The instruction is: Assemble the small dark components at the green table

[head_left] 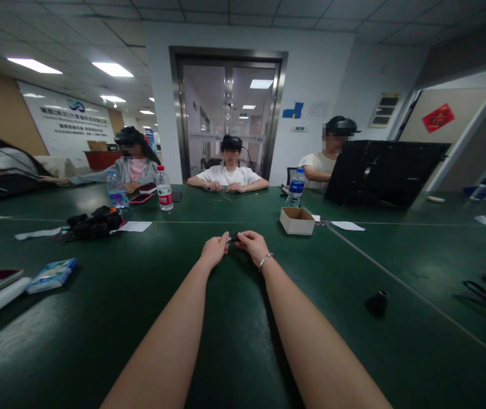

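Note:
Both my arms stretch forward over the dark green table (229, 318). Between my fingertips is a small black object (234, 237) with a lighter, shiny bit at its left end; it is too small and too covered for me to tell its kind. My left hand (214, 251) pinches the left end between thumb and fingers. The black end on the right is gripped by my right hand (254, 246), which has a silver bracelet (265, 261) at the wrist. To the right, nearer me, stands a small black cone-shaped piece (378, 304).
An open cardboard box (297, 221) sits ahead to the right, by a water bottle (295, 187). Leftward are a black tangled pile (95, 223), a red-labelled bottle (165, 189) and a blue packet (52, 275). Several people sit around the table; a black monitor (379, 173) stands at right.

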`<state>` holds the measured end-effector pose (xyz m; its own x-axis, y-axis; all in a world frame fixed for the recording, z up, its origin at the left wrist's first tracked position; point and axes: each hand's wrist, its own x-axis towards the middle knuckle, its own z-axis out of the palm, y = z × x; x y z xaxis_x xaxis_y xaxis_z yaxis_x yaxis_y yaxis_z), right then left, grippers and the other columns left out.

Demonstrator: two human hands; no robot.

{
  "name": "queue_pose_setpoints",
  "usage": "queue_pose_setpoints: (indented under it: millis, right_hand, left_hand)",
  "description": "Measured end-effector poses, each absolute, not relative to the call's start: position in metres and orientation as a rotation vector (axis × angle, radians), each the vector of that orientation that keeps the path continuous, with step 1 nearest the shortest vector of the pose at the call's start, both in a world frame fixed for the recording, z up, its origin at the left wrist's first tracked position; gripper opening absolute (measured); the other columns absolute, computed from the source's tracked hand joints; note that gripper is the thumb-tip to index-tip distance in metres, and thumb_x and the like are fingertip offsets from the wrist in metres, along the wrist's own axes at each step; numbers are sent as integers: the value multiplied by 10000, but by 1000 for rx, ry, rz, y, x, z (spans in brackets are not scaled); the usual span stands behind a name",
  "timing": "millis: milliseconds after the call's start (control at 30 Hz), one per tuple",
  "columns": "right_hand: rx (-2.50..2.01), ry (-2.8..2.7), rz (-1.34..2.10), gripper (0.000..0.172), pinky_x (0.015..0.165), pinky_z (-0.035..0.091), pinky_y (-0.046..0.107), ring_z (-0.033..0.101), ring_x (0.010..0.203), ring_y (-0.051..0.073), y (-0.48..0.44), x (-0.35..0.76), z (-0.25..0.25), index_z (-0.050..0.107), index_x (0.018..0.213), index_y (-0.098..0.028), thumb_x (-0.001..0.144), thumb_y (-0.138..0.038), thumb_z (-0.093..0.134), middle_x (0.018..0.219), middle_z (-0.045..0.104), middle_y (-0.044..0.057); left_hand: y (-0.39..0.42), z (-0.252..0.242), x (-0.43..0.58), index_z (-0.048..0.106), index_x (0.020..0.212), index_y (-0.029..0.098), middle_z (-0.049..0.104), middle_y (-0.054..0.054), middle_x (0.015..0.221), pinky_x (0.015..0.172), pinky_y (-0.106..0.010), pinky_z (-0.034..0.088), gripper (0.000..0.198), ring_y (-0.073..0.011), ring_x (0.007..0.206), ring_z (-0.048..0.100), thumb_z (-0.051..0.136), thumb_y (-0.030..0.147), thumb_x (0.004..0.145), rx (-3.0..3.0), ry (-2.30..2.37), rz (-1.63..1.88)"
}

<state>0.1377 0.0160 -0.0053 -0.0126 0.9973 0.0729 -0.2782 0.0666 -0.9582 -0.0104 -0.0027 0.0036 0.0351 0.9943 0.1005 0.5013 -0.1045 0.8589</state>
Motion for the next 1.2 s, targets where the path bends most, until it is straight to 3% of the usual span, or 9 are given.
queue_pose_setpoints:
  millis: [1200]
  right_hand:
    - [-874, -1093, 1351, 183, 652, 535, 236, 643, 622, 117, 12, 138, -1, 580, 717, -138, 633, -214, 724, 686, 637, 4]
  left_hand:
    - [7, -4, -11, 595, 537, 145, 660, -92, 658, 627, -285, 419, 606, -176, 581, 594, 297, 616, 773, 1553, 1537, 1063]
